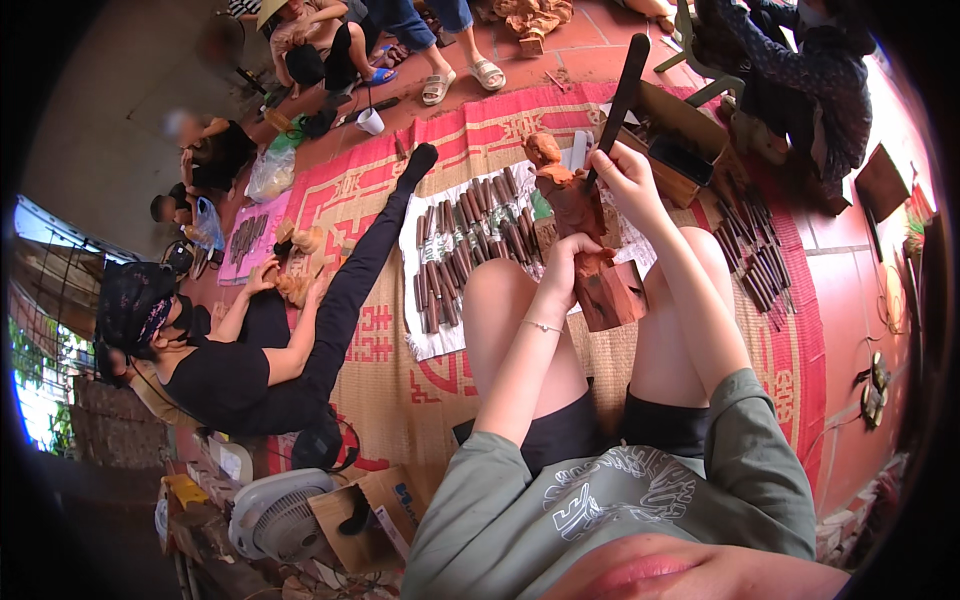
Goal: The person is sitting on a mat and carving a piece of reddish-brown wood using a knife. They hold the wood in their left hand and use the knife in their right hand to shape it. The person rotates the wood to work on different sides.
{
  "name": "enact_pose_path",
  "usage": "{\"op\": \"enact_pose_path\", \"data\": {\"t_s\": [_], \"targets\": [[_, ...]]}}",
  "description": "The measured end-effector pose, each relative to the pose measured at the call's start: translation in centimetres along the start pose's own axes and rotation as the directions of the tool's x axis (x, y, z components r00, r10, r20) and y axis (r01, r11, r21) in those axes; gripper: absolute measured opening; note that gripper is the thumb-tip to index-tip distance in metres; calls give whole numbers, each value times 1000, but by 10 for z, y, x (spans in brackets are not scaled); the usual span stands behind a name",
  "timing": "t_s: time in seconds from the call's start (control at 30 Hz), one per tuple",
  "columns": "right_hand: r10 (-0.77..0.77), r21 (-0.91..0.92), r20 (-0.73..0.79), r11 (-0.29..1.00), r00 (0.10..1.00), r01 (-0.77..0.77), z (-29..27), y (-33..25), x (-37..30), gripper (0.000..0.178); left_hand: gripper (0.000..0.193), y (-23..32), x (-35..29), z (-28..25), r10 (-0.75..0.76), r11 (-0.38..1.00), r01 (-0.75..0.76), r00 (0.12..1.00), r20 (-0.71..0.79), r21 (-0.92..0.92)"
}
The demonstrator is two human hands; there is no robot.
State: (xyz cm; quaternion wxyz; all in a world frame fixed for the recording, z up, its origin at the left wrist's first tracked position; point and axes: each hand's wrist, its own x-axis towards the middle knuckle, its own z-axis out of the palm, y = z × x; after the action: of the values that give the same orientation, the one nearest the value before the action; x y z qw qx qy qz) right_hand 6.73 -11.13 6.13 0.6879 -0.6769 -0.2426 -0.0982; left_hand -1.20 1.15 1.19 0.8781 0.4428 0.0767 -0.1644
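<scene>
A reddish-brown wooden carving of a figure (577, 208) stands tilted between my knees, its block-like base nearest me. My left hand (568, 264) is closed round its lower part, above the base. In my right hand (628, 180) is a long, dark, flat bar-shaped tool (626, 85), gripped near its lower end and pointing up and away. That end meets the carving's upper side; its tip is hidden, and I cannot tell the tool's exact kind. Beyond my knees, several wood-handled carving tools (470, 235) lie in rows on a white cloth (432, 343).
A patterned red and straw mat (395, 400) covers the floor. More carving tools (757, 250) lie at the right, below an open cardboard box (690, 115). At the left sits a co-worker (230, 370) handling a lighter carving (300, 265). A fan (285, 515) stands at the lower left.
</scene>
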Motion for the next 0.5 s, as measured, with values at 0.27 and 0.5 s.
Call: {"op": "enact_pose_path", "data": {"t_s": [0.27,0.5], "targets": [[-40,63,-87,997,995,46,-8,4,2,23,15,1,-4,1,-38,997,44,994,98,-56],[-18,68,-25,998,1000,19,-7,-1,1,23,16,-3,0,-1,-62,995,70,992,109,-74]]}}
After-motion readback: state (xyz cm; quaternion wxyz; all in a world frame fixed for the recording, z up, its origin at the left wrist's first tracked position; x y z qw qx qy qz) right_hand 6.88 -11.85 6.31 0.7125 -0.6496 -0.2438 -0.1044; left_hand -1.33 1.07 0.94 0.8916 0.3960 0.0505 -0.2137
